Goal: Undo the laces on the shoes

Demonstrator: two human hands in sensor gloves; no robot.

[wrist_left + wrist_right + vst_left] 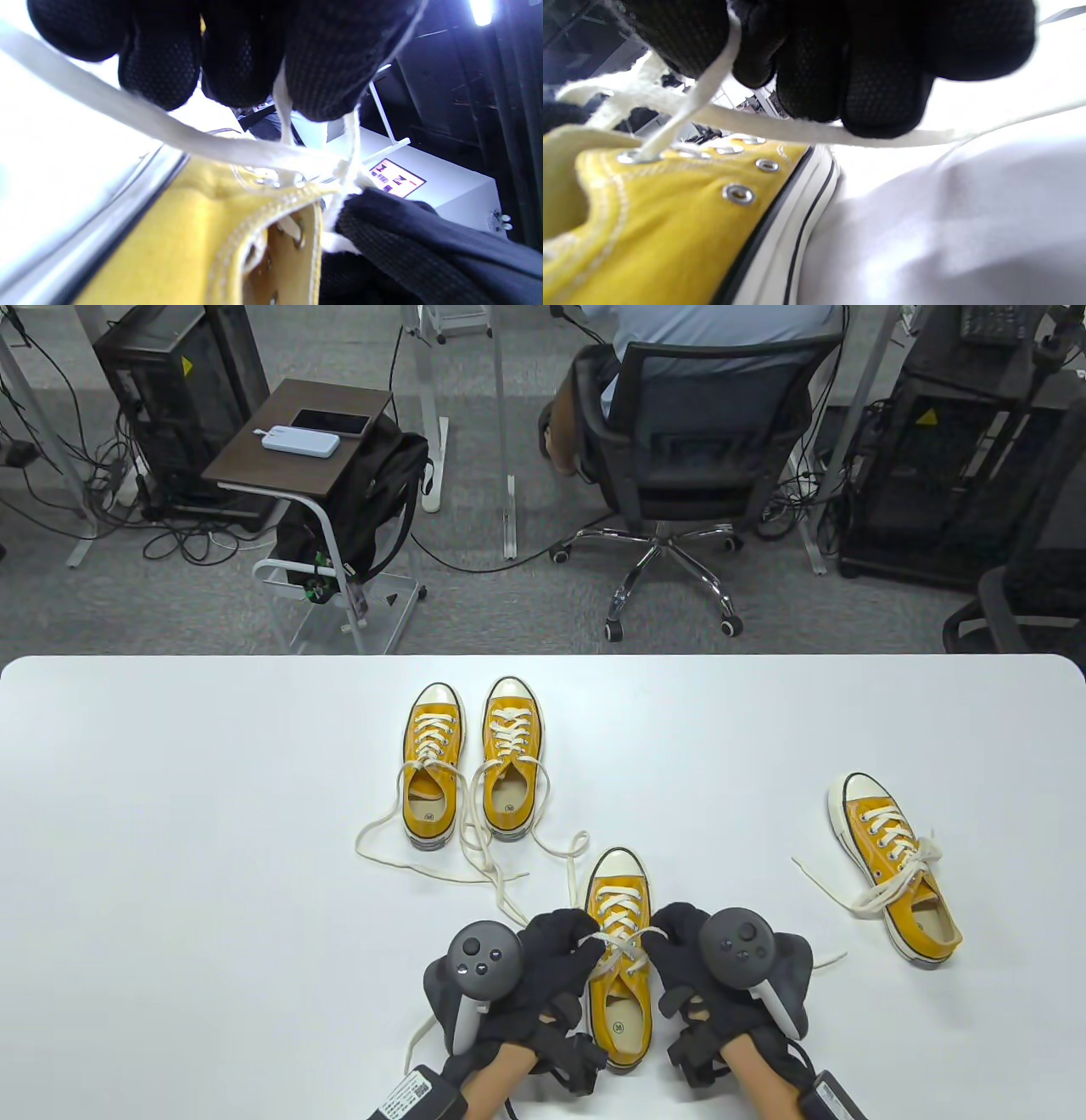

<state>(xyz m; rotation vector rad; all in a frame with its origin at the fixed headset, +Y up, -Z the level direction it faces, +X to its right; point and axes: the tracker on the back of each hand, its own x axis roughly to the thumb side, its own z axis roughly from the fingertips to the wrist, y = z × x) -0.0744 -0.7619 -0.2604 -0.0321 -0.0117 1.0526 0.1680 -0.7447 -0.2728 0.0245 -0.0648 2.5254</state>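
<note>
You have four yellow shoes on the desk (170,814). Two of them stand side by side at the far middle, the left one (431,763) and the right one (510,759), and their laces already lie loose on the desk. A third shoe (895,865) stands well apart on your right, with its bow not yet opened. The fourth shoe (620,959) is the near one, and it stands between your two hands.

Your left hand (543,963) touches this shoe from the left. Its fingers (322,63) are closed and pinch strands of the lace (624,942) just above the knot (345,167). Your right hand (691,954) is on the other side. Its fingers (882,84) are also closed around a strand that goes up from the top eyelet (630,157). One flat strand passes under these fingers.
</note>
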